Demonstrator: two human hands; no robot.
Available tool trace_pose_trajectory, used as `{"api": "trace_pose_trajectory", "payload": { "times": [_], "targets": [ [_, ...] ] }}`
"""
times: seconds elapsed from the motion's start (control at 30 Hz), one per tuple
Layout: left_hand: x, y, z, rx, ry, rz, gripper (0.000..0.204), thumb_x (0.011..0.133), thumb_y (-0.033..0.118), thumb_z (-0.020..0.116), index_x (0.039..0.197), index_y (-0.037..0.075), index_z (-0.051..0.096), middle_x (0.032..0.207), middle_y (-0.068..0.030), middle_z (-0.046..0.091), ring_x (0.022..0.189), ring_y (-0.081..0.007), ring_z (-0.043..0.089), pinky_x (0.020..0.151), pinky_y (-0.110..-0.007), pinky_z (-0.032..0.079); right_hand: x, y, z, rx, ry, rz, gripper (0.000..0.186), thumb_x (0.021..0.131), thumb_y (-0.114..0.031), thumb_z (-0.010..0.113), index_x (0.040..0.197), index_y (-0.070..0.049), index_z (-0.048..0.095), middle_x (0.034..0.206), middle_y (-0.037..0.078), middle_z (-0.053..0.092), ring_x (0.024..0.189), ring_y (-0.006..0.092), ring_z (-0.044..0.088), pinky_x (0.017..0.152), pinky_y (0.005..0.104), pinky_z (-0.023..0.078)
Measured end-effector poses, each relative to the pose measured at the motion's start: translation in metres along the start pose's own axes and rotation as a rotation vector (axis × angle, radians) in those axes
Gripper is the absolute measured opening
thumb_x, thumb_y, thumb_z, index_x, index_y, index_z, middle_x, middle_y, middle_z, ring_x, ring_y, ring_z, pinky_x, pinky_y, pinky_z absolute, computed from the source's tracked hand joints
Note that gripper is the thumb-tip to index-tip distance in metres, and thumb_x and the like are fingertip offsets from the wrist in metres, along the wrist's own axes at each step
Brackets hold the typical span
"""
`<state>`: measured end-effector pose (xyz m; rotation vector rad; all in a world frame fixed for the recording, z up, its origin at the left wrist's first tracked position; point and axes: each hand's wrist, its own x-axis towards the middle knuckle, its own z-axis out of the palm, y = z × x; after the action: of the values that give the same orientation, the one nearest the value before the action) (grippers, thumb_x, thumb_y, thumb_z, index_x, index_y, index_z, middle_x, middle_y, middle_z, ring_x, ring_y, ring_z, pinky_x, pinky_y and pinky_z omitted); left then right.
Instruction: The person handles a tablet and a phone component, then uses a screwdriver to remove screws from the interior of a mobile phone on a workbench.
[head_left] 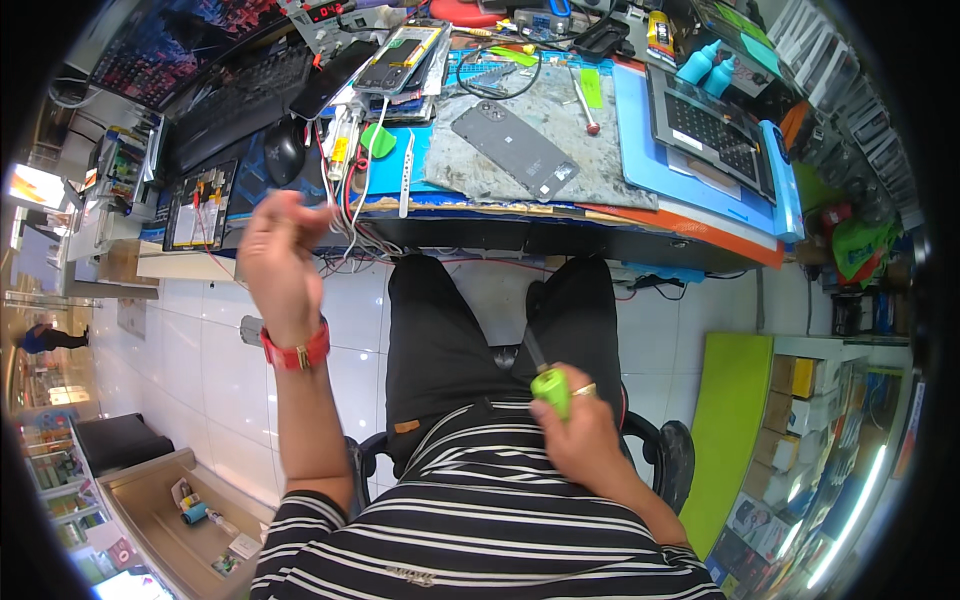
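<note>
My left hand, motion-blurred with bent fingers, is raised before the desk's front edge, near cables and a black mouse; whether it holds anything is unclear. Low over my lap, my right hand grips a green-handled tool with a long metal shaft pointing forward. On the grey work mat lies a dark phone back or phone. White tweezers rest left of it, and a small metal tool with a red tip lies beyond it.
A keyboard, monitor, stacked phones and an opened device crowd the left. Blue boards with a dark panel and two cyan bottles are at right. An open drawer is lower left; a distant person stands far left.
</note>
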<state>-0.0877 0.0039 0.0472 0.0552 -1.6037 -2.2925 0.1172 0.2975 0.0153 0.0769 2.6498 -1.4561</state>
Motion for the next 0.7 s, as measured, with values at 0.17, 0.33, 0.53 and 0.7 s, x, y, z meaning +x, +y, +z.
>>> {"api": "trace_pose_trajectory", "payload": {
  "times": [0.17, 0.33, 0.53, 0.7],
  "targets": [
    [-0.059, -0.013, 0.027, 0.125, -0.357, -0.350, 0.033, 0.114, 0.022, 0.052, 0.124, -0.007, 0.066, 0.089, -0.0084, 0.071, 0.089, -0.0272, 0.079, 0.082, -0.038, 0.066, 0.013, 0.024, -0.023, 0.104, 0.167, 0.117, 0.050, 0.105, -0.032, 0.067, 0.138, 0.004, 0.054, 0.094, 0.023, 0.073, 0.085, 0.0425, 0.073, 0.076, 0.0458, 0.057],
    [-0.070, -0.025, 0.017, 0.254, -0.303, -0.274, 0.022, 0.108, 0.014, 0.064, 0.108, -0.006, 0.071, 0.088, -0.0075, 0.073, 0.084, -0.0224, 0.078, 0.073, -0.031, 0.065, 0.018, 0.021, -0.031, 0.114, 0.119, 0.178, 0.050, 0.105, -0.032, 0.067, 0.138, 0.004, 0.055, 0.100, 0.023, 0.073, 0.089, 0.0414, 0.073, 0.079, 0.0442, 0.056],
    [-0.065, -0.040, -0.018, 0.826, -0.380, -0.180, 0.014, 0.100, 0.011, 0.074, 0.101, -0.003, 0.073, 0.081, -0.0062, 0.073, 0.077, -0.0152, 0.074, 0.071, -0.029, 0.058, 0.013, 0.033, -0.027, 0.110, 0.075, 0.170, 0.050, 0.105, -0.032, 0.067, 0.137, 0.005, 0.056, 0.110, 0.026, 0.071, 0.096, 0.0441, 0.071, 0.086, 0.0466, 0.056],
    [-0.081, -0.058, 0.014, 1.014, -0.562, 0.081, 0.017, 0.097, 0.009, 0.076, 0.110, -0.003, 0.076, 0.088, -0.0118, 0.073, 0.080, -0.0210, 0.074, 0.072, -0.031, 0.056, 0.016, 0.036, -0.027, 0.127, 0.076, 0.172, 0.052, 0.104, -0.032, 0.067, 0.138, 0.006, 0.055, 0.112, 0.027, 0.071, 0.098, 0.0448, 0.071, 0.086, 0.0469, 0.056]
  ]
}}
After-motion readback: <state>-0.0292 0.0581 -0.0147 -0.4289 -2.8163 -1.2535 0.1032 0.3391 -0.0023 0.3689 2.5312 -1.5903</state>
